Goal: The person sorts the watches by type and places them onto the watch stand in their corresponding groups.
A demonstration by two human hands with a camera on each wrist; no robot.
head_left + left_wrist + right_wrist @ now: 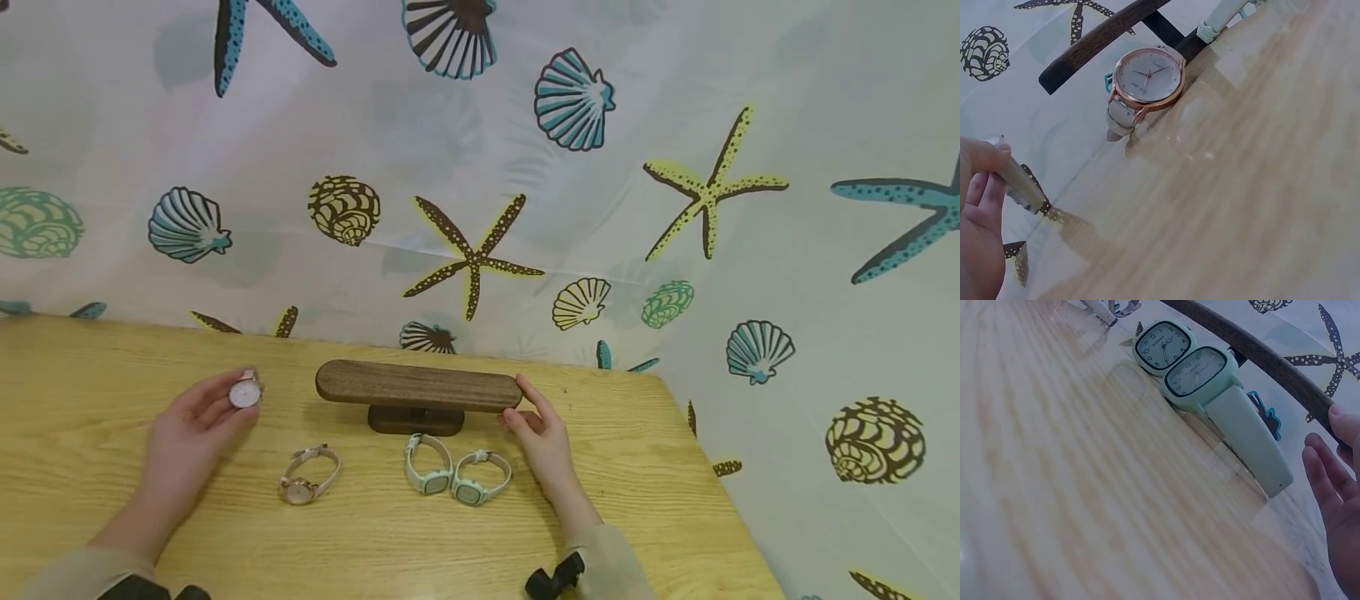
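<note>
My left hand (183, 437) pinches a wristwatch (245, 393) with a round pale face between thumb and fingers, over the table's left side. Seen edge-on in the left wrist view, that watch (1022, 184) hangs from the fingertips. At the right end of a dark wooden watch stand (416, 386), my right hand (546, 437) grips the bar with thumb and fingers. A rose-gold watch (298, 492) with a pale strap stands on the table between the hands. Two mint-green square watches (437, 482) sit side by side in front of the stand, near the right hand.
The light wooden table (375, 550) ends at the back against a white cloth (285, 133) printed with shells and starfish. The cloth also runs down the right side. The stand's dark base (415, 421) rests close behind the mint watches.
</note>
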